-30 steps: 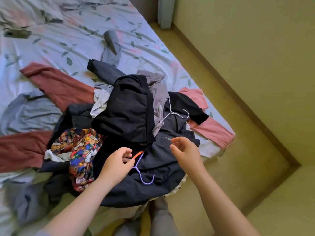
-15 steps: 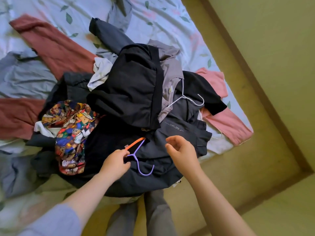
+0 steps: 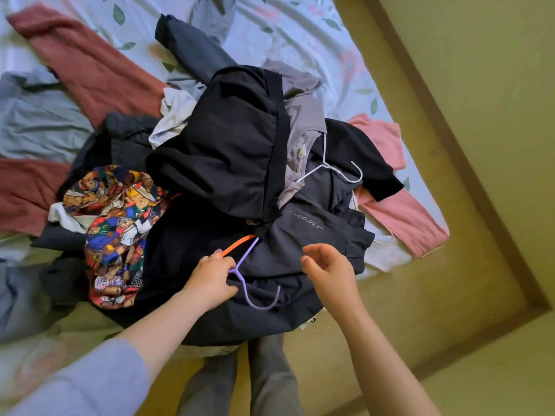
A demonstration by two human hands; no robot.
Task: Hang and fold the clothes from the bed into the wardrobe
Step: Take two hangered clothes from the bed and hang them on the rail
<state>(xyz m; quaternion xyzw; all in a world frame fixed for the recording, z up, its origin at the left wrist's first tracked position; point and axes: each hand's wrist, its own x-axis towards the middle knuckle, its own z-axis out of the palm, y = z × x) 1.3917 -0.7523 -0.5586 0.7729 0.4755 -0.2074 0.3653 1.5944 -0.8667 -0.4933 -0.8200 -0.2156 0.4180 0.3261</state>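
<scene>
A snag is being risked here. The arms of the purple hanger (image 3: pixel 258 298) are being covered by the black garment (image 3: pixel 228 151) on the 12 o'clock side. A sharp pull is therefore judged likely to be dragging the heaped clothes over the bed (image 3: pixel 300 31) edge at 6 o'clock, or to be slipping the hanger out of whatever it is carrying. The orange bar (image 3: pixel 238 244), lying just beside the purple arm, could also be getting caught. The hanger is being seen low in the pile, near that 6 o'clock edge, on top of the dark grey garment (image 3: pixel 315 235). Its visible long axis, the neck, is being laid from 11 o'clock to 5 o'clock, with the hook being pointed toward 5 o'clock. The grip of the left hand (image 3: pixel 210 280) is being pinched shut where neck meets arms. The grip of the right hand (image 3: pixel 329 270), at 3 o'clock of the hanger, is being shown loosely curled and holding nothing.
</scene>
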